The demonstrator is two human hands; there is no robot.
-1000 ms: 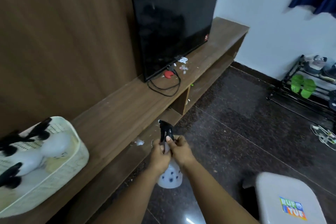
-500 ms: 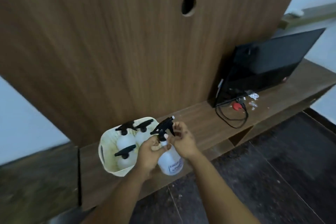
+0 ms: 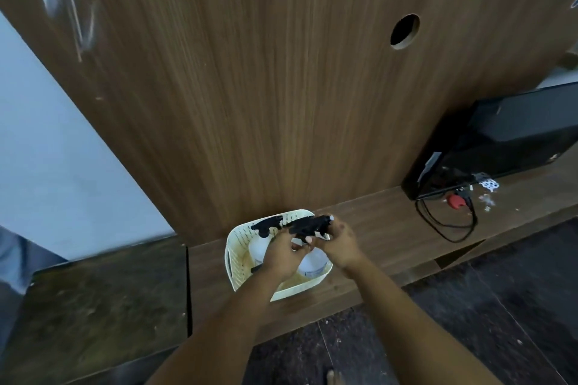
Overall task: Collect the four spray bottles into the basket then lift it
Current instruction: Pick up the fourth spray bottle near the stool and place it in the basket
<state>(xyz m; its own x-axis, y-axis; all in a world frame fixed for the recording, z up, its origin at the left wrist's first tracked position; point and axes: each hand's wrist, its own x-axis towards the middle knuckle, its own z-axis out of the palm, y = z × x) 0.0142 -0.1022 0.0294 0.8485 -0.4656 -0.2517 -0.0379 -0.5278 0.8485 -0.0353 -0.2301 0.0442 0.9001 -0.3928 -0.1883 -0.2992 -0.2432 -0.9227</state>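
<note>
Wood panel (image 3: 281,87): tall brown wall rising straight behind the basket
Wooden shelf (image 3: 375,228): long low ledge that bears the basket; a black TV (image 3: 513,141) stands on it well to the basket's right
Basket (image 3: 233,255): cream perforated plastic tub, upright on the shelf against the panel; likely light and a little flexible, so for the lift I judge two hands on opposite rims safest
Bottles inside basket: one black trigger head (image 3: 266,224) shows at the basket's back; white bodies mostly hidden under the hands, count unclear
Held spray bottle (image 3: 308,225): black trigger head over the basket's right half, white body (image 3: 312,262) down inside; smooth plastic, probably light, best taken at the neck below the trigger
Left hand (image 3: 281,255): over the basket's middle, fingers curled shut around the bottle's neck
Right hand (image 3: 339,242): at the basket's right rim, fingers closed on the trigger head
Step in hand: seemingly setting this bottle into the basket; lift not yet begun
</note>
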